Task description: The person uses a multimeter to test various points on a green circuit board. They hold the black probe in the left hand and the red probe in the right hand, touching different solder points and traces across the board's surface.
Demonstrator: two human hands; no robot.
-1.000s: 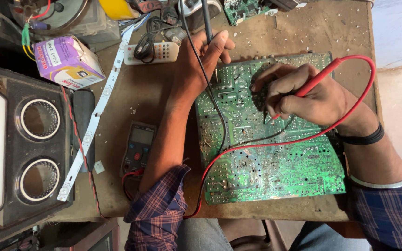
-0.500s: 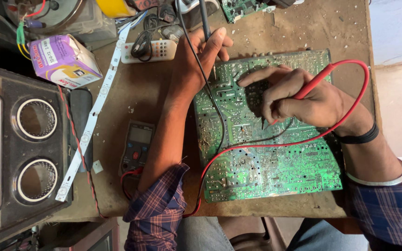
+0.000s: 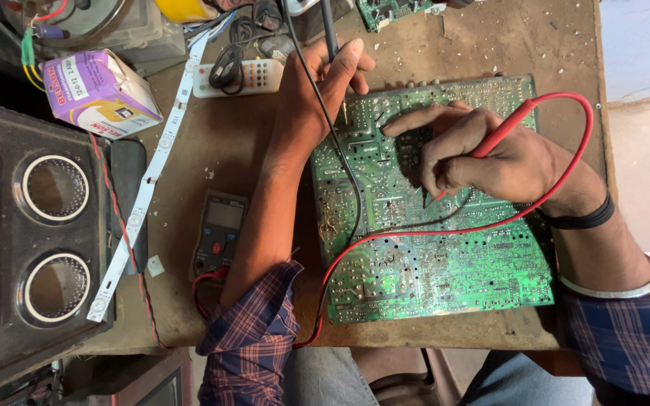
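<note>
The left hand (image 3: pixel 317 90) hides the black probe's (image 3: pixel 329 26) lower shaft, and its top leaves the upper frame edge. The speaker cabinet (image 3: pixel 31 225) is cut off at left. The meter's (image 3: pixel 220 233) screen is too small to read.

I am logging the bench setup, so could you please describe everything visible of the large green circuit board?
The large green rectangular circuit board lies flat on the worn brown wooden table, solder side up, dense with silvery joints and pale traces. The right hand presses a red probe tip onto its middle; the left hand holds a black probe at its upper left corner. Red and black leads trail across it.
</note>
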